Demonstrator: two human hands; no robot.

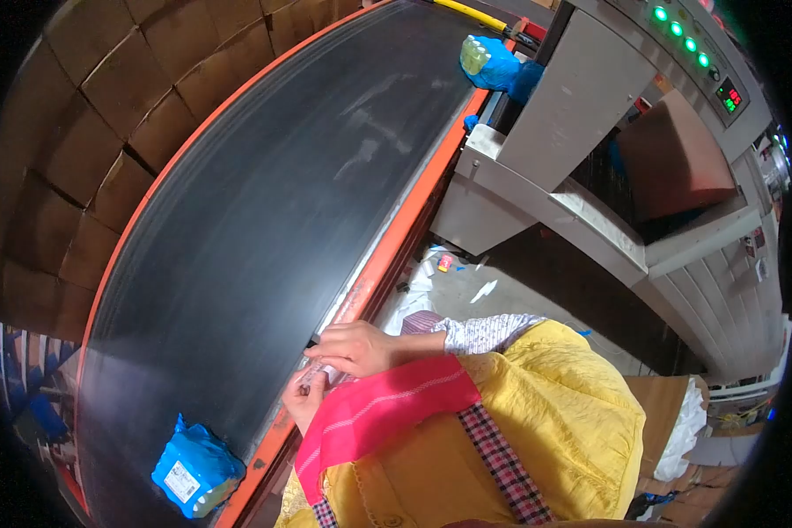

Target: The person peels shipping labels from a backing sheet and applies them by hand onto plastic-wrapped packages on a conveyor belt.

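Both hands meet at the near edge of the conveyor belt (238, 220), just over its orange rail (377, 282). Right hand (356, 348) lies palm down, fingers loosely bent, overlapping the left; left hand (303, 398) sits just below it with fingers curled. Something whitish and clear shows between them — can't tell what it is, or whether either hand grips it.

Nearest pack: blue pack (194, 469) on the belt, near the left hand and apart from it. Blue wrap, white label (182, 481) on its face, a pale bit of contents showing at the lower end — too small to identify.

Second blue pack (491, 63) is well beyond the hands, at the belt's far end by the gray machine (581, 106). Its wrap is see-through at one side; yellow-green bottles show there, tops clustered.

Across the belt from the hands: stacked cartons (123, 114), contents hidden. Behind the right arm, a cardboard box (664, 414) with crumpled white material (685, 431) at its side.
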